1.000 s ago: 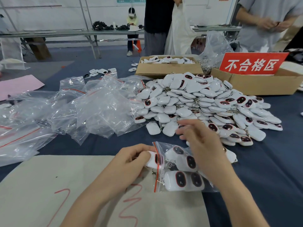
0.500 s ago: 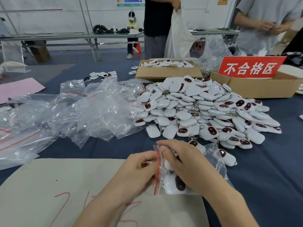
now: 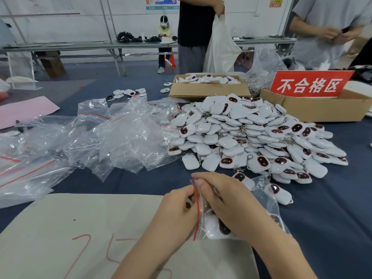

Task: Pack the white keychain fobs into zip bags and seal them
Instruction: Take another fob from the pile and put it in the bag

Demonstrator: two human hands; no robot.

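Note:
A clear zip bag [image 3: 267, 200] with a red seal line lies on its side in front of me, holding several white keychain fobs with dark oval faces. My left hand [image 3: 177, 210] pinches the bag's mouth at the red strip from the left. My right hand [image 3: 225, 200] pinches the same strip near its top end and lies over the bag. A big pile of white fobs [image 3: 251, 135] sits just beyond, on the blue table cover. Empty zip bags [image 3: 120, 135] lie heaped to the left of the pile.
A grey sheet [image 3: 80, 228] with red marks covers the near table. Two cardboard boxes stand behind the pile, one [image 3: 207, 90] with fobs, one [image 3: 314, 106] with a red sign. A pink sheet [image 3: 24, 111] lies far left. Two people stand across the table.
My right hand came back from the fob pile to the bag's mouth. Both hands now pinch the red seal strip, and the bag's opening has closed up.

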